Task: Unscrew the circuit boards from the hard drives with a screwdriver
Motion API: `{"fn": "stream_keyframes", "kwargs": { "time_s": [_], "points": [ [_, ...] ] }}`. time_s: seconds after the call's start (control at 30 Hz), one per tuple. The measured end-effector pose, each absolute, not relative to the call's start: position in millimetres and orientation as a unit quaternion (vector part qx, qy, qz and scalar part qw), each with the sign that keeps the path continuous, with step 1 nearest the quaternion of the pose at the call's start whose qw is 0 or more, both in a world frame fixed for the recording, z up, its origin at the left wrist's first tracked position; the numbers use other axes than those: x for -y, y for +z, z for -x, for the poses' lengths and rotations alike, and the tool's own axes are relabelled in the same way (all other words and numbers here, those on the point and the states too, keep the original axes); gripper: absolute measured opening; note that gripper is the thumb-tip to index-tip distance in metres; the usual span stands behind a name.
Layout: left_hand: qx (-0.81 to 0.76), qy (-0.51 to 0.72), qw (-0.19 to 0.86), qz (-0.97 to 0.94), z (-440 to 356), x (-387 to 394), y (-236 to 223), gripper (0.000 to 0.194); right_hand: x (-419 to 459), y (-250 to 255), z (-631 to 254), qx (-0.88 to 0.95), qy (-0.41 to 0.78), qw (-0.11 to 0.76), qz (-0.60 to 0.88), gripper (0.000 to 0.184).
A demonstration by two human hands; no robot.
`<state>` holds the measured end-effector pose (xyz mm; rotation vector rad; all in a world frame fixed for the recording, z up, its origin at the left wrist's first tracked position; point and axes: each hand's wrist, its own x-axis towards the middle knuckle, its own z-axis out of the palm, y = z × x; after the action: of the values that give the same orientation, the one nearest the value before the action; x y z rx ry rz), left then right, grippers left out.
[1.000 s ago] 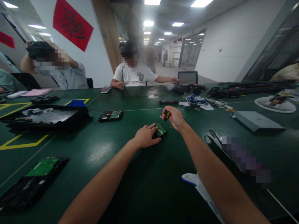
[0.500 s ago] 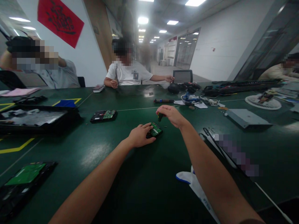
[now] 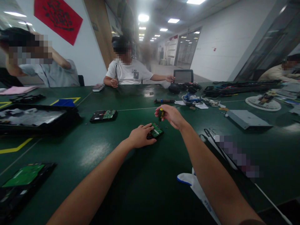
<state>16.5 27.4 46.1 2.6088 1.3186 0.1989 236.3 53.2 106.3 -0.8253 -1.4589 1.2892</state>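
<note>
A small hard drive with a green circuit board (image 3: pixel 156 131) lies on the dark green table (image 3: pixel 145 181) in front of me. My left hand (image 3: pixel 140 136) rests on its left side, fingers curled over its edge, pressing it down. My right hand (image 3: pixel 171 116) is closed round a small screwdriver with a yellow and black handle (image 3: pixel 160 114), held upright just above the drive's far right corner. A few tiny screws lie on the table right of the drive.
A second drive (image 3: pixel 103 115) lies further left, a third (image 3: pixel 22 181) at the near left, a black tray (image 3: pixel 35 117) beyond. A white glove (image 3: pixel 199 190) lies under my right forearm. A grey box (image 3: pixel 248 119) and cables lie at right. Other people sit across the table.
My right hand has dropped slightly and turned, so the screwdriver's yellow handle shows upright over the drive again. My left hand stays on the drive. The view shifted left earlier.
</note>
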Motion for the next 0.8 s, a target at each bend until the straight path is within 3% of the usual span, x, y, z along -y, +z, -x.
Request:
{"fn": "stream_keyframes", "kwargs": {
  "time_s": [0.1, 0.33, 0.6, 0.8],
  "points": [
    [-0.451, 0.071, 0.116, -0.882, -16.4, -28.0, 47.0, 0.082, -52.9, 108.4, -238.0, 0.602, 0.541, 0.485, 0.331, 0.028],
    [-0.457, 0.078, 0.117, -0.879, -16.3, -28.8, 44.6, 0.081, -54.7, 108.5, -234.4, 0.612, 0.435, 0.527, 0.398, 0.019],
    [-0.459, 0.083, 0.111, -0.877, -17.4, -29.1, 46.2, 0.079, -59.8, 107.3, -236.7, 0.594, 0.429, 0.545, 0.407, 0.013],
    [-0.451, 0.100, 0.118, -0.879, -18.6, -30.7, 45.4, 0.077, -58.0, 109.1, -234.9, 0.631, 0.412, 0.518, 0.405, 0.025]
  ]
}}
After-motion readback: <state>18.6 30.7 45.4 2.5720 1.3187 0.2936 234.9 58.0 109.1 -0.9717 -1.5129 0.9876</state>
